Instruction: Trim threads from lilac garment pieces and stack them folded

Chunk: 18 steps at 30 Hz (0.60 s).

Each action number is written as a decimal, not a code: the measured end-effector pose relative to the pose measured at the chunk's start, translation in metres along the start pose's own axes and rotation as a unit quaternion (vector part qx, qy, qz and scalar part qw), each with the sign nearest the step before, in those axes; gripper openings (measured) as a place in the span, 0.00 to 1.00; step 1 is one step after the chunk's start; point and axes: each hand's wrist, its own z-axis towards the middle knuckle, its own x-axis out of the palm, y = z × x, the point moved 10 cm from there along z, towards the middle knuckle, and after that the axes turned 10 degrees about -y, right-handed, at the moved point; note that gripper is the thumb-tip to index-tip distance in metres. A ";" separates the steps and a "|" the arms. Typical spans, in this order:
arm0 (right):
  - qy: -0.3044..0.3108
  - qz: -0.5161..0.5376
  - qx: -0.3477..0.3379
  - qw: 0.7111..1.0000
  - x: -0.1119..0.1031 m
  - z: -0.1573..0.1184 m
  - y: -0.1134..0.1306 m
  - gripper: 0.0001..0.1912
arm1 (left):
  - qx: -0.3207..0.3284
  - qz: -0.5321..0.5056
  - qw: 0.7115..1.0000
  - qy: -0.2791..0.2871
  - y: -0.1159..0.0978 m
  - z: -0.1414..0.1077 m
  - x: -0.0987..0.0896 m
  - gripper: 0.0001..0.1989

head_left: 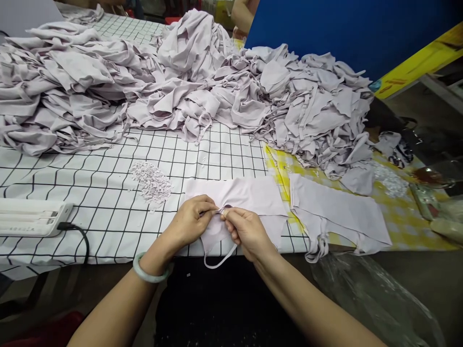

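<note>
A pale lilac garment (253,195) lies flat on the checked cloth at the table's front edge, and a thin strap loop hangs from it over the edge. My left hand (193,219) pinches a gathered bit of its fabric between thumb and fingers. Right beside it, my right hand (248,229) pinches the same gathered spot, fingertips almost touching the left ones. Whatever small part sits between the fingertips is hidden. A light green bangle (150,272) circles my left wrist.
Large heaps of lilac garments (195,96) fill the back of the table. Small fabric scraps (151,182) lie left of my hands. A white power strip (32,217) with a black cable sits far left. More folded garments (336,209) rest on yellow checked cloth at right.
</note>
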 end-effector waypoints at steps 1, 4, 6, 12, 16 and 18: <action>0.007 -0.005 0.001 1.000 0.002 -0.002 -0.001 0.08 | -0.002 -0.001 1.000 -0.001 0.000 0.000 0.000 0.12; 0.016 -0.012 0.008 1.000 0.008 -0.004 -0.004 0.08 | -0.007 -0.002 1.000 0.000 0.002 0.000 0.001 0.12; 0.013 -0.012 0.010 1.000 0.009 -0.003 -0.005 0.08 | -0.008 -0.002 1.000 0.000 0.003 0.000 0.001 0.12; 0.006 0.006 0.016 1.000 0.007 0.002 -0.007 0.08 | 0.000 0.003 1.000 0.004 0.002 0.000 0.002 0.12; -0.006 0.026 0.024 0.999 0.002 0.002 -0.007 0.08 | 0.001 -0.006 1.000 0.007 0.002 -0.001 0.002 0.12; -0.009 0.038 0.031 0.999 0.001 0.003 -0.007 0.07 | 0.005 -0.013 1.000 0.011 0.002 -0.001 0.003 0.13</action>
